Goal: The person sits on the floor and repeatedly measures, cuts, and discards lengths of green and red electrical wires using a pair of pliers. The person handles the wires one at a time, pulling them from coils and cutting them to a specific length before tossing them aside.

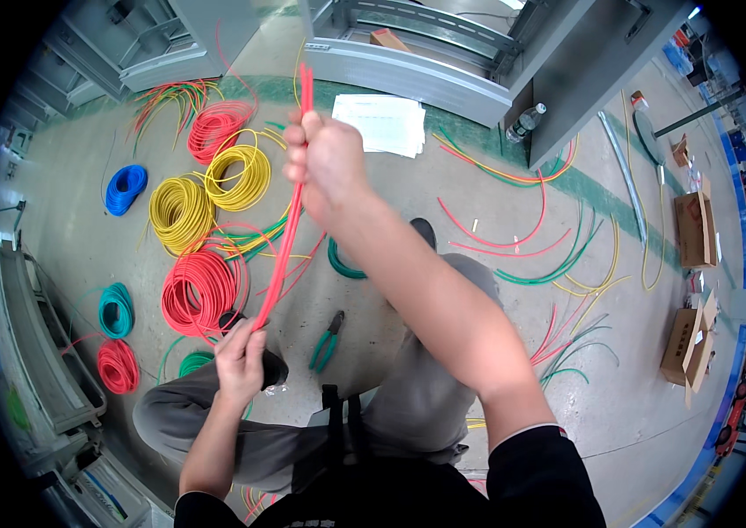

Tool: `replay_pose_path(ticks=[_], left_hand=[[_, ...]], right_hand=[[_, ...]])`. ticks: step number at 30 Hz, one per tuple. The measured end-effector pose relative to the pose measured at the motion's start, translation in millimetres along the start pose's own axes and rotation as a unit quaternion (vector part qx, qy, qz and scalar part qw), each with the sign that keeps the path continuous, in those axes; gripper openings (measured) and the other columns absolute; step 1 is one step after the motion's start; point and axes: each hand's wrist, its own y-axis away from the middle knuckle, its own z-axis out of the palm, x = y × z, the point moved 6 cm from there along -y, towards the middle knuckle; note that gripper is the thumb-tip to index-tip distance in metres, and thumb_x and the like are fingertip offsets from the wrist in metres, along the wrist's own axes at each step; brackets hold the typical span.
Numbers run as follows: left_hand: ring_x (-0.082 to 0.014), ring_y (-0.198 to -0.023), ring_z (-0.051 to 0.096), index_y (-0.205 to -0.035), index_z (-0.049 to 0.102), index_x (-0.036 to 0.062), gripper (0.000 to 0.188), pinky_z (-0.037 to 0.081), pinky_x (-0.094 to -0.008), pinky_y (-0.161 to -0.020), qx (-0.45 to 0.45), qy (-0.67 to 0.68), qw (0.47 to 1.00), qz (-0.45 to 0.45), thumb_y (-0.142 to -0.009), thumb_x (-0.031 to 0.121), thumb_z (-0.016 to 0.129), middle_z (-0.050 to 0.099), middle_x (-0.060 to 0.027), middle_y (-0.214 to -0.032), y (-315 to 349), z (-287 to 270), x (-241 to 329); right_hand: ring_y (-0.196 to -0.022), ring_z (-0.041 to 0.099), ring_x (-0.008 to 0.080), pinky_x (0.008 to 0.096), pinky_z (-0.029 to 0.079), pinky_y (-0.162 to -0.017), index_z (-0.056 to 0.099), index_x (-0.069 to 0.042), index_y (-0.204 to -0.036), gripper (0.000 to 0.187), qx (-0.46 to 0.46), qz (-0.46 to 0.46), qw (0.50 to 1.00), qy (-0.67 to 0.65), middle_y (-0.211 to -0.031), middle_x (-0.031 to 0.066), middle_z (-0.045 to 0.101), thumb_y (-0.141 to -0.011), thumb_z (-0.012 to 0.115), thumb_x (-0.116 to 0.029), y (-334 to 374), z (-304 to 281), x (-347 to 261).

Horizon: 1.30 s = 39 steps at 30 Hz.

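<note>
A bundle of red wires (281,253) is stretched between my two hands, slanting up and away to the right. My right hand (327,158), farther out, is wrapped round the bundle near its upper end, and the cut ends stick up past the fist. Lower down, by my left knee, my left hand (241,354) grips the same wires. Beneath them on the floor lie a big red wire coil (199,293) and two yellow wire coils (181,214). Green-handled cable cutters (327,341) rest on the floor between my legs.
Paper sheets (379,125) lie before a grey metal cabinet (408,75). A plastic bottle (526,121) stands by its door. Cut wires (558,255) are spread on the right, with cardboard boxes (695,229) beyond. Blue (125,189) and teal (115,310) wire coils lie at left.
</note>
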Motion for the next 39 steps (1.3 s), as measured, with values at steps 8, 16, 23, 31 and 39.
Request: replay_pose_path(ticks=[8,16,23,31,39], left_hand=[[-0.0124,-0.049,0.048,-0.089,0.062,-0.0045,0.013,0.036,-0.0263,-0.047,0.048,-0.06,0.997,0.004,-0.089,0.006,0.054,0.051,-0.0044,-0.06,5.8,-2.9,48.5],[-0.0113,-0.06,0.045,-0.095,0.062,-0.0062,0.025,0.04,-0.0306,-0.057,0.086,-0.03,0.993,-0.073,-0.094,0.016,0.052,0.053,-0.0065,-0.063,-106.3,12.1,67.9],[-0.0092,-0.056,0.045,-0.1,0.062,-0.003,0.02,0.037,-0.0257,-0.053,-0.044,-0.042,0.995,-0.073,-0.093,0.013,0.052,0.047,-0.0043,-0.061,-64.3,15.0,86.5],[-0.0182,-0.058,0.051,-0.095,0.062,-0.0034,0.016,0.04,-0.0291,-0.056,-0.113,-0.099,0.987,-0.057,-0.089,0.01,0.054,0.054,-0.0092,-0.067,3.8,-30.5,50.3],[-0.0247,-0.06,0.056,-0.091,0.062,-0.0034,0.018,0.043,-0.0319,-0.059,-0.112,-0.131,0.984,-0.045,-0.088,0.014,0.057,0.057,-0.0124,-0.07,30.5,-47.7,52.5]], right_hand=[[-0.052,0.033,0.0085,0.0242,0.029,-0.044,0.044,-0.001,-0.098,0.016,-0.118,0.111,0.982,-0.099,-0.074,0.005,0.048,-0.1,0.037,-0.016,-16.7,14.1,4.3],[-0.048,0.031,0.0074,0.0227,0.026,-0.042,0.047,-0.009,-0.09,0.029,-0.108,0.124,0.975,-0.15,-0.064,-0.0025,0.04,-0.101,0.033,-0.032,28.4,19.7,41.5],[-0.044,0.022,0.0063,0.0238,0.018,-0.039,0.042,-0.007,-0.086,0.013,-0.002,0.083,0.985,-0.154,-0.059,-0.0035,0.035,-0.094,0.032,-0.009,9.7,-15.1,-23.3],[-0.043,0.021,0.0066,0.0248,0.017,-0.039,0.042,-0.006,-0.087,0.012,0.011,0.153,0.981,-0.123,-0.058,-0.0032,0.033,-0.093,0.032,-0.009,10.2,-16.2,1.0],[-0.043,0.02,0.0063,0.0238,0.015,-0.038,0.042,-0.006,-0.088,0.014,0.006,0.207,0.965,-0.158,-0.057,-0.0048,0.031,-0.096,0.032,-0.012,-2.4,-17.8,7.1]])
